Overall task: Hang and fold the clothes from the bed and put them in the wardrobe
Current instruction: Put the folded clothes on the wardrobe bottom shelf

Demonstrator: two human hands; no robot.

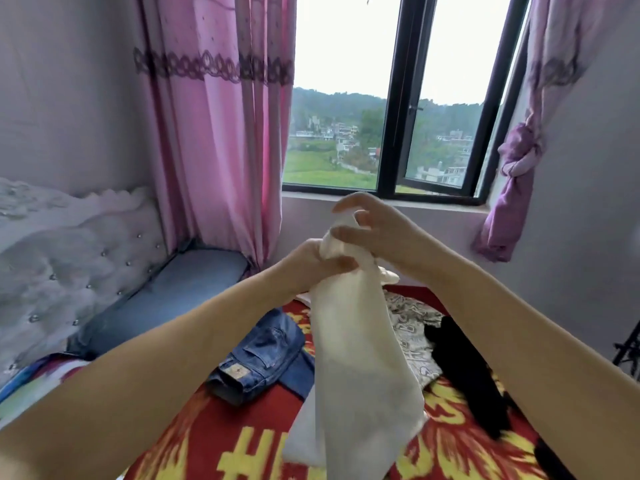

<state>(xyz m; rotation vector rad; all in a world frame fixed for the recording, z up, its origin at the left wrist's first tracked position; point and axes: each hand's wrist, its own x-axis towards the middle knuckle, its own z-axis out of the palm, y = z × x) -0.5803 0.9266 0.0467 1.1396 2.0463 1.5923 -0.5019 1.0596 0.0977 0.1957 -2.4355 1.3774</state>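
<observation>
Cream cloth (360,344) hanging over my bed (207,441), my left hand (311,263) gripping its top, my right hand (374,226) fingers loosely spread above it

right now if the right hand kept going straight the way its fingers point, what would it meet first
The right hand points left across the top of the cream garment. Past the cloth the way looks free until the pink curtain, though depth is hard to judge.
</observation>
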